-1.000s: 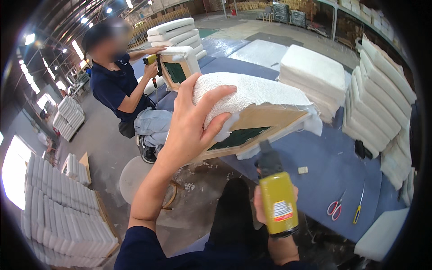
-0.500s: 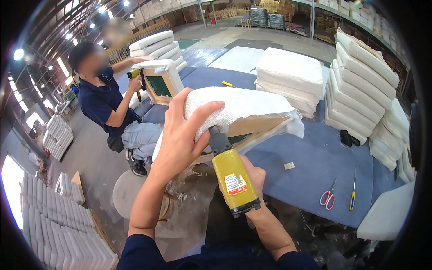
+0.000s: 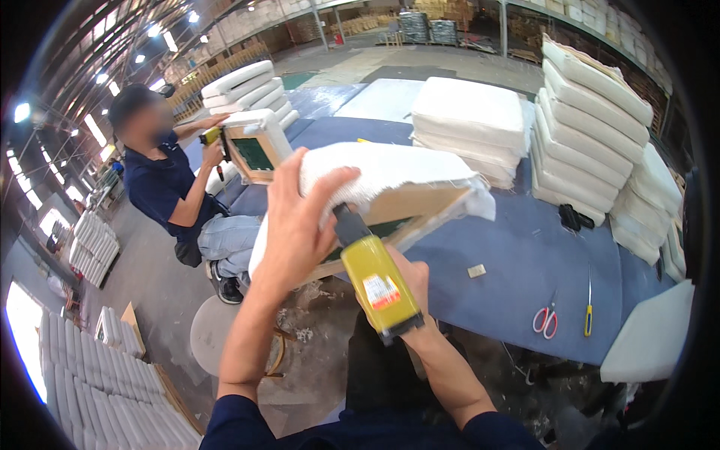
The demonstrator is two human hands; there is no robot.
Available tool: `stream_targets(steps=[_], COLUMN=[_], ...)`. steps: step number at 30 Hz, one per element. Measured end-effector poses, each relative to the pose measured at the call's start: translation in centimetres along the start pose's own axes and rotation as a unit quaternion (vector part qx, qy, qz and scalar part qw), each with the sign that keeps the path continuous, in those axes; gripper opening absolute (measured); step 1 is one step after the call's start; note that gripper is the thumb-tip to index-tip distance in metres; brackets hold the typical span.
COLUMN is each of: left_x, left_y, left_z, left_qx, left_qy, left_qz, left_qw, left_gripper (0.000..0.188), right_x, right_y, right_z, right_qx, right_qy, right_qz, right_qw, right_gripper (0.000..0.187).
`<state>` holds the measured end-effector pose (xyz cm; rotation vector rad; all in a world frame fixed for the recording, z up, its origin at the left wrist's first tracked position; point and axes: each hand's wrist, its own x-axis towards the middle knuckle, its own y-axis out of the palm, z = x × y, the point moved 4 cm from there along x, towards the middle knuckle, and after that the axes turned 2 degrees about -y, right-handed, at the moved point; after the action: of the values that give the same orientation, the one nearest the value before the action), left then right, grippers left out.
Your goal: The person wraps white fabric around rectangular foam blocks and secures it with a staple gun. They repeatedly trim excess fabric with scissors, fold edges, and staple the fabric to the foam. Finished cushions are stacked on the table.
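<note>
A white fabric-covered seat cushion (image 3: 397, 165) with a wooden frame is tilted up on edge before me. My left hand (image 3: 289, 232) grips its near left corner, fingers spread over the white fabric and pressing it against the edge. My right hand (image 3: 411, 281) is wrapped round a yellow pneumatic staple gun (image 3: 382, 289), partly hidden behind it. The gun's black nose points at the cushion's underside edge, close by my left thumb; whether it touches cannot be told. A dark green panel shows inside the frame.
To the left, a seated person (image 3: 169, 172) holds a similar staple gun against another cushion (image 3: 259, 146). White cushion stacks (image 3: 469, 124) (image 3: 589, 131) stand on the blue-covered table (image 3: 480, 300). Red-handled scissors (image 3: 546, 322), a yellow-handled screwdriver (image 3: 589, 319) and a small pale block (image 3: 476, 271) lie at right.
In the view, my hands, the cushion and the staple gun sit slightly farther left, with most of the surroundings shifting too. Both grips remain.
</note>
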<state>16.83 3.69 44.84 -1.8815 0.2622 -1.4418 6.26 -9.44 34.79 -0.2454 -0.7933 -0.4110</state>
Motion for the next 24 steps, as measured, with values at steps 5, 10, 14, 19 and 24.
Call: stream_targets(steps=[5, 10, 14, 19, 24], left_x=[1.1, -4.5, -9.9, -12.9, -14.5], left_y=[-0.6, -5.7, -10.2, -10.7, -5.8], left_z=[1.9, 6.6, 6.5, 5.6, 3.7], left_qx=[-0.036, 0.004, 0.211, 0.23, 0.21], left_qy=[0.015, -0.03, -0.083, -0.126, -0.104], left_qz=[0.013, 0.044, 0.091, 0.156, 0.164], left_qw=[0.999, 0.999, 0.97, 0.952, 0.958], left_gripper=[0.063, 0.067, 0.093, 0.114, 0.114], right_x=[0.6, -7.6, -15.6, -21.5, -12.2], right_y=[-3.0, -12.6, -22.7, -30.1, -15.1], right_z=[0.1, -5.6, -14.7, -24.6, -18.8], right_qx=[-0.022, -0.015, -0.307, -0.443, -0.099], right_qy=[0.018, 0.16, 0.449, 0.477, 0.251], right_qz=[0.037, 0.083, 0.085, -0.034, 0.023], right_qw=[0.999, 0.983, 0.835, 0.759, 0.962], right_gripper=[0.046, 0.058, 0.07, 0.082, 0.115])
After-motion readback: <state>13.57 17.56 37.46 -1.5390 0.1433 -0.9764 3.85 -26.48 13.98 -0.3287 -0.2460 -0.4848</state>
